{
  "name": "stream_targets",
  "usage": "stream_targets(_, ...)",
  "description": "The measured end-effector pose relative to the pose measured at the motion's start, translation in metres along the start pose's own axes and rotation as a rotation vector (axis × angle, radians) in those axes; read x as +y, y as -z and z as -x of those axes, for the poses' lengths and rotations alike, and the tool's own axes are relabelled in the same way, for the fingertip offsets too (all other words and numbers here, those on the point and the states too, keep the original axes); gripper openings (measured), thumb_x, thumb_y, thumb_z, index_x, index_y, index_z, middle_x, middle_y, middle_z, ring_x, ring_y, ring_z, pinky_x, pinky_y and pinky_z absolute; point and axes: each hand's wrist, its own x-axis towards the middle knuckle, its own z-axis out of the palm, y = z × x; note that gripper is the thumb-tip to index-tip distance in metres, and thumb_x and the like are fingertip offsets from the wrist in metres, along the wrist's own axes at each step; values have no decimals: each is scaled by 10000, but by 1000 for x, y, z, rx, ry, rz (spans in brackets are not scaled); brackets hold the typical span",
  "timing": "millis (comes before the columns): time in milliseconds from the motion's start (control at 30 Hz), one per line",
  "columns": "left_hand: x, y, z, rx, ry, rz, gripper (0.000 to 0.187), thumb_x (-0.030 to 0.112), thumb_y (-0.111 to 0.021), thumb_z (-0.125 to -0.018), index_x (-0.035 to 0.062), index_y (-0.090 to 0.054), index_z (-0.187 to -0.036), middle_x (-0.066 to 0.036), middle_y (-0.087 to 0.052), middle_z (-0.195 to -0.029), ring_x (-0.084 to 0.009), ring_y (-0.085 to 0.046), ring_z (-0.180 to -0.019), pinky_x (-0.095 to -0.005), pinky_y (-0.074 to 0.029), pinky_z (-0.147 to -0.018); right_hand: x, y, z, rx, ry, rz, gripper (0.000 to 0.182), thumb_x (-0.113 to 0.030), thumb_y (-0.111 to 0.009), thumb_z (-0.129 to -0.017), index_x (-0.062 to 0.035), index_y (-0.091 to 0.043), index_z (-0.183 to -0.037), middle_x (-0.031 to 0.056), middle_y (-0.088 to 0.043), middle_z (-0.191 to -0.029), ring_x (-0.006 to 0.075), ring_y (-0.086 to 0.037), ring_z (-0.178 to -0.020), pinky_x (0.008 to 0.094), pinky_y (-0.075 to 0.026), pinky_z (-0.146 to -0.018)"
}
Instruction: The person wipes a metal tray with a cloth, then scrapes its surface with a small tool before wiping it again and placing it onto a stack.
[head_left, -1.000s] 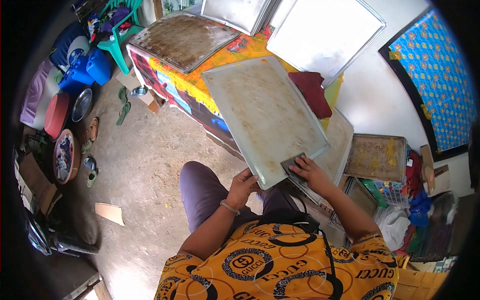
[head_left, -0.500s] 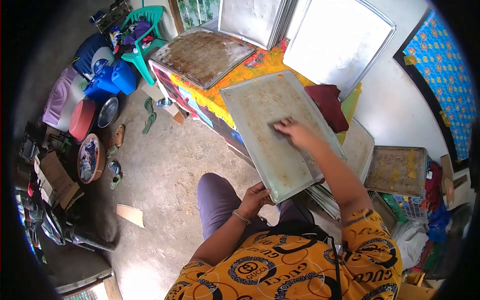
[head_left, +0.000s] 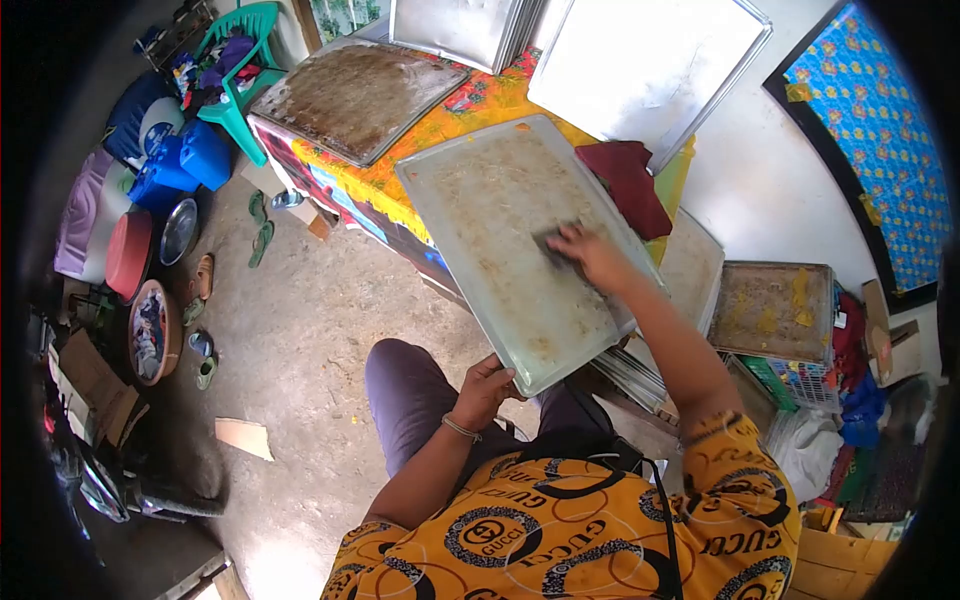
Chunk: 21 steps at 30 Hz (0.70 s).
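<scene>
A large grey metal tray (head_left: 500, 220) with brownish stains lies tilted, its far part against the table and its near corner over my lap. My left hand (head_left: 484, 393) grips that near corner, thumb on the rim. On the tray's face, right of its middle, my right hand (head_left: 590, 255) presses a small dark pad (head_left: 553, 245), partly hidden under the fingers. A dark red cloth (head_left: 628, 188) lies beside the tray's right edge. Behind it, a brown-crusted tray (head_left: 360, 95) rests on the table's flowered orange cover (head_left: 480, 100).
Shiny trays (head_left: 640, 70) lean on the wall at the back. More trays stand low at my right, near a stained tray (head_left: 770, 310) on a crate (head_left: 800, 383). Basins (head_left: 155, 330), sandals, blue containers (head_left: 205, 155) and a green chair (head_left: 240, 110) are at left.
The whole view has shifted, with things appearing further left and slightly higher. My right hand and the pad have moved slightly toward the right side of the tray; my left hand keeps its grip.
</scene>
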Motion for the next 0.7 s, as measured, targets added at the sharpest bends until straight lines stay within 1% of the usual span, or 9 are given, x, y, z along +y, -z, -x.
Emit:
stream_targets(100,-2,0,0,8,-13,33,254,80,-550,-882,-12,-571,-1119,-94,-653,-918,-183,-651,-750,-310,-559,-657,28,0,-92,61,1,-85,648,81,-412,-774,-251,-485,-1327,138,-401,-1408,322,-379,-1292,405,-341,-1055)
stream_targets(200,1,-3,2,43,1,52,253,75,-564,-873,-15,-566,-1109,-101,-655,-913,-188,-655,-743,-309,-563,-652,13,15,-100,-75,-94,-96,641,79,-419,-775,-248,-495,-1321,155,-411,-1397,332,-381,-1289,406,-340,-1055)
stream_targets(233,0,-3,2,35,5,67,250,74,-566,-872,-14,-566,-1106,-102,-655,-913,-190,-656,-744,-311,-564,-655,7,15,-87,-62,-59,-66,633,72,-428,-777,-247,-496,-1319,155,-413,-1395,333,-381,-1289,406,-339,-1056)
stream_targets(367,-6,8,1,0,38,113,248,78,-535,-883,-14,-558,-1112,-109,-656,-928,-201,-658,-770,-346,-565,-685,-31,-4,44,-47,74,-34,595,32,-477,-773,-229,-506,-1307,152,-411,-1398,354,-372,-1292,409,-330,-1066)
stream_targets(433,-2,-1,3,20,46,94,263,74,-520,-883,-12,-550,-1129,-116,-653,-977,-206,-657,-805,-355,-563,-693,-58,6,111,-145,86,-34,600,25,-488,-755,-218,-506,-1303,145,-416,-1393,374,-361,-1295,409,-319,-1076)
stream_targets(500,-3,-2,1,9,14,92,273,67,-517,-878,-12,-546,-1138,-119,-650,-1000,-208,-656,-820,-353,-561,-694,-75,7,164,-176,20,-64,614,35,-479,-742,-203,-499,-1308,149,-421,-1385,378,-358,-1295,412,-311,-1080)
stream_targets(633,-4,-2,-1,3,-23,49,282,50,-503,-870,-22,-553,-1137,-123,-648,-1012,-219,-654,-837,-352,-559,-679,-58,11,175,-140,-157,-29,619,46,-465,-739,-191,-499,-1310,164,-421,-1389,347,-333,-1323,406,-284,-1098)
stream_targets(667,-5,0,-2,7,-27,43,276,45,-498,-869,-24,-559,-1129,-123,-648,-1012,-220,-654,-835,-353,-560,-669,-42,8,166,-75,-171,-21,619,19,-500,-737,-187,-481,-1321,180,-424,-1380,358,-370,-1298,409,-306,-1082)
stream_targets(700,-7,0,-2,-6,-31,45,279,54,-514,-867,-17,-557,-1134,-117,-651,-1011,-214,-658,-834,-352,-563,-676,-34,8,154,-28,-230,-2,608,16,-491,-748,-175,-474,-1325,186,-419,-1379,370,-379,-1286,412,-321,-1070)
